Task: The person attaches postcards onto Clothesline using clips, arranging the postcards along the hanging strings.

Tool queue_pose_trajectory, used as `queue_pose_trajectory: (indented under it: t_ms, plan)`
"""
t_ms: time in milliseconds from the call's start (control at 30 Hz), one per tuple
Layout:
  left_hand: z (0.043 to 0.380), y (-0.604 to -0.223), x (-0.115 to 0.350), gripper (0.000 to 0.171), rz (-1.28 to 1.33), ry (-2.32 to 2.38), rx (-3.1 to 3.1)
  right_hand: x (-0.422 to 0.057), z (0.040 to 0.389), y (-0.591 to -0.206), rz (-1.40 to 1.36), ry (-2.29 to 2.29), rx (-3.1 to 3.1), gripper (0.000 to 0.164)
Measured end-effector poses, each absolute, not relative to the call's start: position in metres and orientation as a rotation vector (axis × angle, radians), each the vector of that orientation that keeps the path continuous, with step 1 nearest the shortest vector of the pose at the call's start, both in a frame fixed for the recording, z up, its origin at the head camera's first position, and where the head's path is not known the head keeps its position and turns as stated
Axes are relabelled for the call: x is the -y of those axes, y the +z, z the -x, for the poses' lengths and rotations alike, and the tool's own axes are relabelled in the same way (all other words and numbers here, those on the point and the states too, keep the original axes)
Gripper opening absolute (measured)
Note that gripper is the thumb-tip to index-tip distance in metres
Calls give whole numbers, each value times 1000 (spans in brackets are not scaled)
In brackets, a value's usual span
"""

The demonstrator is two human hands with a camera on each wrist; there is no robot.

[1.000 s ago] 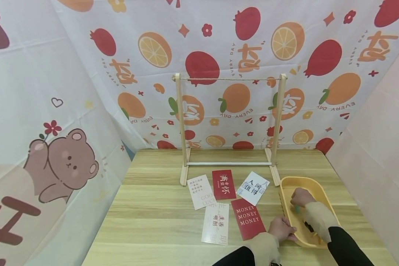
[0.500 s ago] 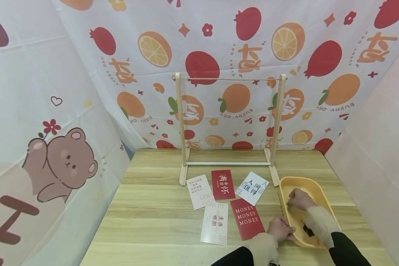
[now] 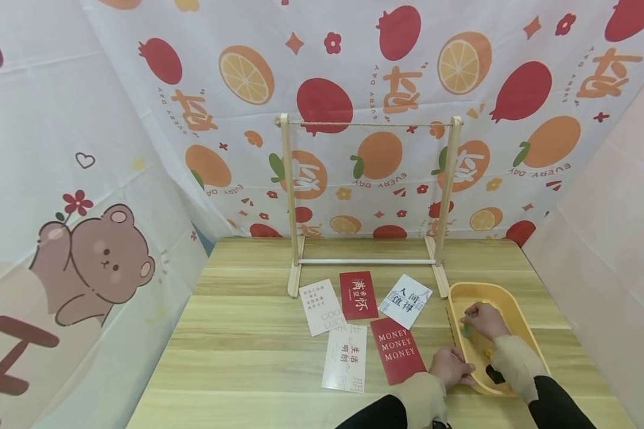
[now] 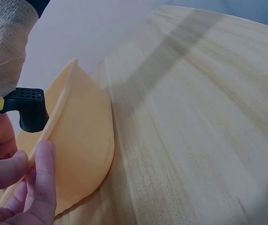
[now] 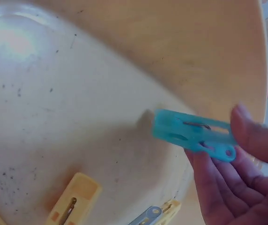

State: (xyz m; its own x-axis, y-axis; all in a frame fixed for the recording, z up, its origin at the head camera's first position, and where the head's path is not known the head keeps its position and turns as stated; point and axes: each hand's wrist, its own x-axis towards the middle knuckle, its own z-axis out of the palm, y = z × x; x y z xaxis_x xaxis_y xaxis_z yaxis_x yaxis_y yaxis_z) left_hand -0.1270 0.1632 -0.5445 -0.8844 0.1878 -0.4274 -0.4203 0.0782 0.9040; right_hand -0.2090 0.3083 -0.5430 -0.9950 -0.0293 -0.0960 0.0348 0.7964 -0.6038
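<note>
A teal plastic clothespin (image 5: 192, 132) with a metal spring is pinched between the thumb and fingers of my right hand (image 3: 485, 320), inside the yellow tray (image 3: 456, 325) at the right of the table. My left hand (image 3: 451, 366) grips the tray's near left rim, thumb on one side and fingers on the other, as the left wrist view shows. More clothespins lie in the tray: a yellow one (image 5: 75, 201) and, by the lower edge of the right wrist view, a grey-blue one (image 5: 145, 216) beside another yellow one.
Behind the hands stands a wooden frame (image 3: 446, 190) with a rope along its top and a white bar low down. Several printed cards lie left of the tray, among them a red MONEY card (image 3: 398, 351) and a white card (image 3: 344, 357). A fruit-print cloth (image 3: 381, 155) hangs behind.
My right hand has shifted left and slightly up within the tray, bringing the teal clothespin near the left wall. My left hand keeps its grip on the rim.
</note>
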Motion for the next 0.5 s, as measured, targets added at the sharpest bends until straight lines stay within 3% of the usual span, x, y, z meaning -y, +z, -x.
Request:
queue_pose_trajectory:
  t_ms: [200, 500]
  plan:
    - [127, -544, -163, 26, 215, 1890, -1904, -308, 210, -543, -67, -922, -3057, 13]
    - [132, -547, -157, 21, 156, 1801, -1940, -303, 207, -536, -112, -930, -3091, 14]
